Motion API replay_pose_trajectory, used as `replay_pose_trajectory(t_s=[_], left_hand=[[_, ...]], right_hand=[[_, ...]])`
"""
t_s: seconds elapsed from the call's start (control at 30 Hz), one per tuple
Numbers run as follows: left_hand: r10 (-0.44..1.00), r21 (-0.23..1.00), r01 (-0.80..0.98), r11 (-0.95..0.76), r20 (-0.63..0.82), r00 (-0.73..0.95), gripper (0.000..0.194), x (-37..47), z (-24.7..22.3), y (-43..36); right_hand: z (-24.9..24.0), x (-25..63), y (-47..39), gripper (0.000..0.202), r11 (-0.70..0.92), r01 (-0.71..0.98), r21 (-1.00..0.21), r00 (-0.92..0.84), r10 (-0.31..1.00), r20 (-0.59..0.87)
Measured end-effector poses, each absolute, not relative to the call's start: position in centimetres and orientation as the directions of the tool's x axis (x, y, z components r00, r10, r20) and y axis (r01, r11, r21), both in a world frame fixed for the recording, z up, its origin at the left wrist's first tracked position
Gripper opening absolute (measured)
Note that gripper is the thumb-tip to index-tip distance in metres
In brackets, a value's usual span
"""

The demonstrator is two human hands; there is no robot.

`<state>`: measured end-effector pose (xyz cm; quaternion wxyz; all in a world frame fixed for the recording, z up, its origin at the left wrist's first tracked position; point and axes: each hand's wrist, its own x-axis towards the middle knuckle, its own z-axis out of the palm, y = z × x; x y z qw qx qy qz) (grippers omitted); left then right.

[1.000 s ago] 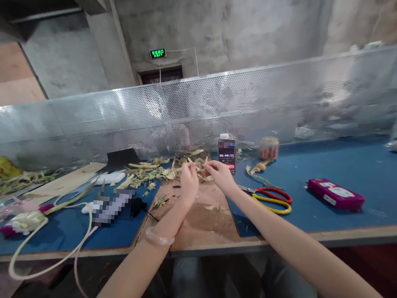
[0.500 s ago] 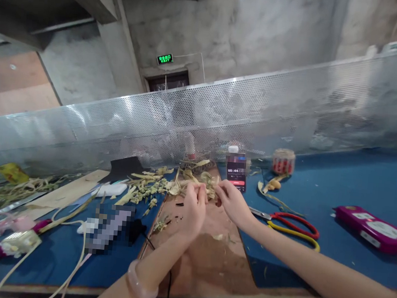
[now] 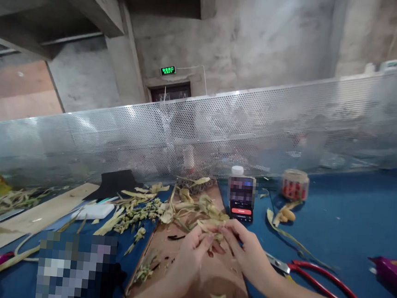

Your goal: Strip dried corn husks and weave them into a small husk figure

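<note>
My left hand (image 3: 192,253) and my right hand (image 3: 247,248) come close together over a brown wooden board (image 3: 212,284), fingers curled in. Between the fingertips shows a pale yellow-green dried leaf strip (image 3: 207,225), pinched by both hands; its lower part is hidden. Just beyond them, a loose heap of dried leaves (image 3: 186,208) covers the far part of the board. Small dark scraps and leaf bits lie on the board left of my left hand. A phone (image 3: 242,199) stands upright behind my right hand.
Red-handled scissors (image 3: 326,280) lie right of my right forearm. Farther back are a jar (image 3: 295,185) and a curled dried stem (image 3: 285,215). A magenta tool (image 3: 392,275) lies far right. Left are green buds (image 3: 140,216) and a white object (image 3: 94,211). A perforated metal screen (image 3: 145,126) borders the table.
My view has tilted upward and come closer, so things sit lower in the picture. My hands have drawn nearer each other, and the leaf strip between the fingertips now shows.
</note>
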<state>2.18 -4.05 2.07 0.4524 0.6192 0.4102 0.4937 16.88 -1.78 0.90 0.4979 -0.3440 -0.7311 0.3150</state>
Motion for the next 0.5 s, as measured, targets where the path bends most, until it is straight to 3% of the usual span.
replay_pose_trajectory(t_s=[0.23, 0.5], left_hand=[[0.945, 0.972, 0.138, -0.189, 0.142, 0.293, 0.032, 1.1, 1.0, -4.8], [0.957, 0.998, 0.022, 0.051, -0.055, 0.284, 0.035, 1.0, 0.3, -5.8]], right_hand=[[-1.1, 17.7, -2.5, 0.019, 0.494, 0.152, -0.856, -0.323, 0.843, 0.43], [-1.0, 18.1, -3.2, 0.021, 0.333, 0.161, -0.929, -0.311, 0.911, 0.272]])
